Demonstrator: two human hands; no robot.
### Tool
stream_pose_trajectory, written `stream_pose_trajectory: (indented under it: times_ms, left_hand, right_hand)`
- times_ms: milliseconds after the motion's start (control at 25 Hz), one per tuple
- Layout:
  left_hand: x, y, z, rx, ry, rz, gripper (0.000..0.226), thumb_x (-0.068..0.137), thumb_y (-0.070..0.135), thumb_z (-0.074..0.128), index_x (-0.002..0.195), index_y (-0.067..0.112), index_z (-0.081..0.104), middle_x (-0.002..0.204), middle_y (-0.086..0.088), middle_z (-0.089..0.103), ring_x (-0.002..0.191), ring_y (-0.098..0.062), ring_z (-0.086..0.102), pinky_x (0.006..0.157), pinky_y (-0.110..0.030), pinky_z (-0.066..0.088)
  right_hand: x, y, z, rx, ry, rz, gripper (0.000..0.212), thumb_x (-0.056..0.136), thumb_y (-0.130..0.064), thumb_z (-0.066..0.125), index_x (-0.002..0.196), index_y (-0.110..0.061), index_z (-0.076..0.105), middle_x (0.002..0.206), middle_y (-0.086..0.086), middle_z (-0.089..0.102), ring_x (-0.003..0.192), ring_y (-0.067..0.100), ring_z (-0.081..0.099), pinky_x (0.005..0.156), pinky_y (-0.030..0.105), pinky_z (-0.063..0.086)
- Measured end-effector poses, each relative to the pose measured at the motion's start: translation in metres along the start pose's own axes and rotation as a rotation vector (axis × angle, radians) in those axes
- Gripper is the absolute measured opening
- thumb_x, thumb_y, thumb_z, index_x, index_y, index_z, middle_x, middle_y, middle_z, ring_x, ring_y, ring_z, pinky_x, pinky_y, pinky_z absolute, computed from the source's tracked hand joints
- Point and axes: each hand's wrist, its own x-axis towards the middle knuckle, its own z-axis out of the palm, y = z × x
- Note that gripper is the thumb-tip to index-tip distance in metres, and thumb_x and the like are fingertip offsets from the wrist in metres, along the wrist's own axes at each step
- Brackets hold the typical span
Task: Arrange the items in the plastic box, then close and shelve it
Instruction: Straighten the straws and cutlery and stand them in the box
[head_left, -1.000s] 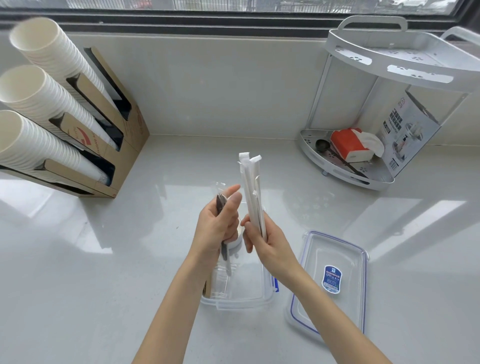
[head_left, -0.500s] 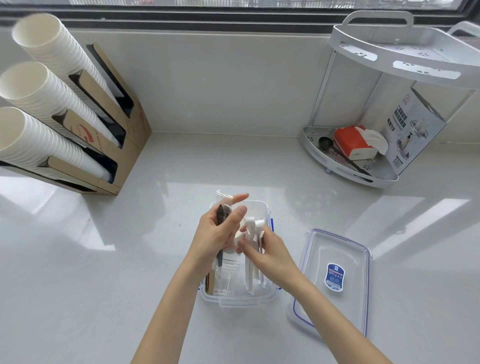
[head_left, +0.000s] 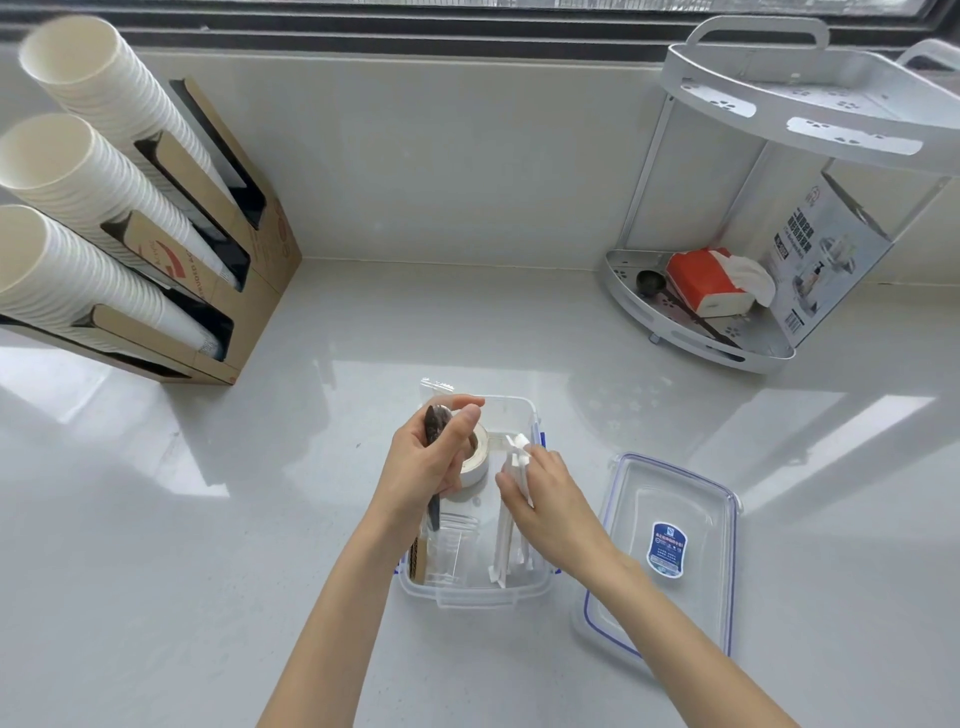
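Note:
A clear plastic box (head_left: 475, 595) stands open on the counter in front of me. My left hand (head_left: 423, 462) is over its left half, shut on a dark spoon in a clear wrapper (head_left: 432, 423). A roll of white tape (head_left: 475, 457) lies in the box beside that hand. My right hand (head_left: 548, 501) presses a bundle of white paper-wrapped straws (head_left: 504, 540) down along the box's right side, fingers still around them. The clear lid (head_left: 670, 551) with blue seal and blue label lies flat to the right of the box.
A cardboard dispenser (head_left: 208, 270) with three stacks of white paper cups sits at the back left. A white two-tier corner shelf (head_left: 701, 332) at the back right holds a red tissue pack (head_left: 701, 283), a black scoop and a printed carton.
My right hand has brought the straws down from upright above the box to lying inside it along the right side. My left hand stays over the box with the spoon.

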Motion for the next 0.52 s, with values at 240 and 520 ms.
stream_pose_trajectory:
  times_ms: [240,520]
  left_hand:
    - [0.000,-0.001,-0.006,-0.008,0.042,-0.022,0.008,0.086,0.024,0.054,0.086,0.021,0.062,0.038,0.012,0.038,0.032,-0.003,0.025,0.034,-0.013,0.024]
    - [-0.002,0.002,-0.011,0.003,0.050,-0.021,0.008,0.087,0.024,0.054,0.085,0.023,0.061,0.040,0.014,0.037,0.033,-0.003,0.027,0.034,-0.013,0.024]
  right_hand:
    - [0.029,-0.010,-0.025,-0.063,-0.072,0.190,0.022,0.090,-0.023,0.041,0.093,-0.004,0.050,0.083,0.016,0.060,0.082,0.033,0.056,0.066,0.032,0.041]
    - [0.058,-0.029,-0.009,-0.397,-0.294,0.321,0.034,0.086,-0.002,0.046,0.118,0.005,0.038,0.121,0.020,0.055,0.111,0.036,0.055,0.079,0.036,0.044]
